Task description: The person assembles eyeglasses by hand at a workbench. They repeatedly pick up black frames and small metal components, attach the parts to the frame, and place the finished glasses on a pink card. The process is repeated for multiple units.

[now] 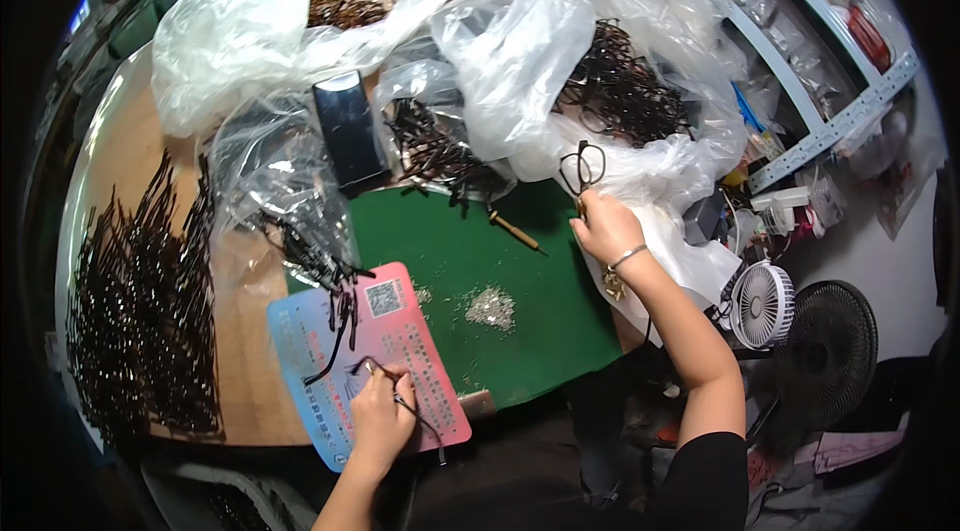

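With my left hand [382, 416], at the near side, I hold a thin dark glasses arm [432, 429] between narrowed fingers, above the pink and blue sheet [425, 356]; its end reaches out to the right of my hand. With my right hand [610, 228], farther away and to the right, I pinch a dark glasses frame [581, 168], which stands out beyond my fingertips in front of the white plastic bag [525, 56]. I cannot tell if this frame touches the plastic. Between my hands is the green mat [550, 331], and on it lies a small heap of silvery bits [491, 308] (too tiny for me to say their exact shape). A screwdriver [516, 231] with yellowish handle lies on the far part of the mat, to the left of my right hand. At the far right, many dark frames [625, 86] are heaped among the plastic. On the left of the table, a large bunch of dark, shiny arms [145, 321] is spread, and to the right, beyond my forearm, stand a white fan [763, 305] and a black fan [827, 351].
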`<move>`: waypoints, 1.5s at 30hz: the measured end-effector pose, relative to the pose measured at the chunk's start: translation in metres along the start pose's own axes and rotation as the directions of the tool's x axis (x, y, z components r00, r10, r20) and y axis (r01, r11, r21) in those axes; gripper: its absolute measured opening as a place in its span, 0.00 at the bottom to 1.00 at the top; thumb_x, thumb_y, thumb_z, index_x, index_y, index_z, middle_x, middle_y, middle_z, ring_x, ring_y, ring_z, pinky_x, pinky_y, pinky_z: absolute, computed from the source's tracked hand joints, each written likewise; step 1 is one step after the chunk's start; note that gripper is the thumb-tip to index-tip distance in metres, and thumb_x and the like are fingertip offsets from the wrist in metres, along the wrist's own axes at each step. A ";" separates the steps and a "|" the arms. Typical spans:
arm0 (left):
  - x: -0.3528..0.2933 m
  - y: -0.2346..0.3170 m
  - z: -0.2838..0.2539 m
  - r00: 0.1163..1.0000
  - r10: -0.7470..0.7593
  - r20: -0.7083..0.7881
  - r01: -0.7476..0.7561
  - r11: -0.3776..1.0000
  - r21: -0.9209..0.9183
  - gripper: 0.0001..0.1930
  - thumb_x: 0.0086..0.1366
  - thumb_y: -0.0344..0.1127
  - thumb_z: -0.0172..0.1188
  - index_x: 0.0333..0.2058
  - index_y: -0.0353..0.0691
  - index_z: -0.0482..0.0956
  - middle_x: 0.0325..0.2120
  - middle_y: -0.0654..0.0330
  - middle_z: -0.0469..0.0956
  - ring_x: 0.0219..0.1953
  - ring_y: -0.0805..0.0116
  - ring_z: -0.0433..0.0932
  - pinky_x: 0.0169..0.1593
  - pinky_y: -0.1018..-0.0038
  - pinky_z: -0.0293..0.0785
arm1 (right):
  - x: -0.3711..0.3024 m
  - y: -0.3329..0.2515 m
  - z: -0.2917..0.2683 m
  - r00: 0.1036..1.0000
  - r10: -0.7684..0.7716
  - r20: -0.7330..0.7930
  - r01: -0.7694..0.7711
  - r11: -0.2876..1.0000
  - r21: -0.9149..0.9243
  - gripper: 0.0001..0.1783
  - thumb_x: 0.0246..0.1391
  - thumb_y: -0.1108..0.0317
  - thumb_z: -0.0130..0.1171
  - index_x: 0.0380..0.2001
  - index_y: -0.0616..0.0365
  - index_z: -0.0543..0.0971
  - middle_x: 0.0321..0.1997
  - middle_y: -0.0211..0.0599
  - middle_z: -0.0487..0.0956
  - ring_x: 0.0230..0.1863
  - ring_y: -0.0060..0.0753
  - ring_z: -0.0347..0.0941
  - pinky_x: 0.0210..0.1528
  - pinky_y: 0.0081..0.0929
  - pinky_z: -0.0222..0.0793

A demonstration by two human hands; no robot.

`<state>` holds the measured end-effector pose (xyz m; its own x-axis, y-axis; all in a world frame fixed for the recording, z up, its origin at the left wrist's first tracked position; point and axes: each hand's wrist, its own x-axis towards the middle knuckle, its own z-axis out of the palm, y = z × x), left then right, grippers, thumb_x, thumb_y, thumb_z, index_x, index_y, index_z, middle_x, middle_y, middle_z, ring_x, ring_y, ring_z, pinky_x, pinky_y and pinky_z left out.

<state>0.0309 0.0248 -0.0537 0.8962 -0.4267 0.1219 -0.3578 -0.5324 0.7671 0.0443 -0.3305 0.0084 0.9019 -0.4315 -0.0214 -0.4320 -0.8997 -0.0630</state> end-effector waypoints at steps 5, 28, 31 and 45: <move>-0.019 -0.007 0.008 0.982 0.112 -0.150 -0.111 0.994 0.012 0.04 0.54 0.24 0.56 0.30 0.34 0.73 0.24 0.52 0.73 0.27 0.54 0.74 0.31 0.67 0.69 | -0.011 0.016 0.036 0.979 0.025 -0.200 -0.025 1.000 0.001 0.14 0.46 0.68 0.56 0.36 0.56 0.66 0.37 0.51 0.73 0.30 0.55 0.74 0.32 0.45 0.71; -0.013 0.015 0.004 0.928 -0.370 0.038 0.336 0.791 -0.512 0.06 0.65 0.29 0.51 0.39 0.34 0.70 0.23 0.63 0.73 0.18 0.81 0.70 0.21 0.86 0.66 | -0.152 -0.105 0.040 0.573 -0.641 0.510 -0.177 0.511 0.841 0.07 0.48 0.71 0.56 0.29 0.62 0.70 0.26 0.36 0.74 0.26 0.29 0.74 0.31 0.26 0.70; -0.007 0.015 0.013 0.888 -0.459 0.004 0.391 0.751 -0.532 0.05 0.66 0.29 0.49 0.38 0.34 0.68 0.23 0.61 0.73 0.19 0.80 0.72 0.23 0.85 0.70 | -0.153 -0.105 0.038 0.547 -0.640 0.540 -0.148 0.561 0.815 0.09 0.48 0.69 0.57 0.31 0.61 0.70 0.29 0.37 0.75 0.28 0.34 0.75 0.33 0.27 0.70; -0.016 0.013 0.014 0.912 -0.409 -0.039 0.373 0.865 -0.335 0.04 0.67 0.26 0.45 0.38 0.32 0.66 0.20 0.60 0.73 0.21 0.76 0.75 0.26 0.81 0.73 | -0.143 -0.092 0.029 0.769 -0.596 0.231 0.458 0.766 0.452 0.28 0.49 0.61 0.59 0.53 0.57 0.67 0.32 0.41 0.67 0.23 0.40 0.73 0.23 0.32 0.71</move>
<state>0.0087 0.0143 -0.0548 0.9737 -0.1427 -0.1775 0.1128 -0.3748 0.9202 -0.0450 -0.1843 -0.0119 0.9528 0.2195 -0.2096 0.0855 -0.8568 -0.5086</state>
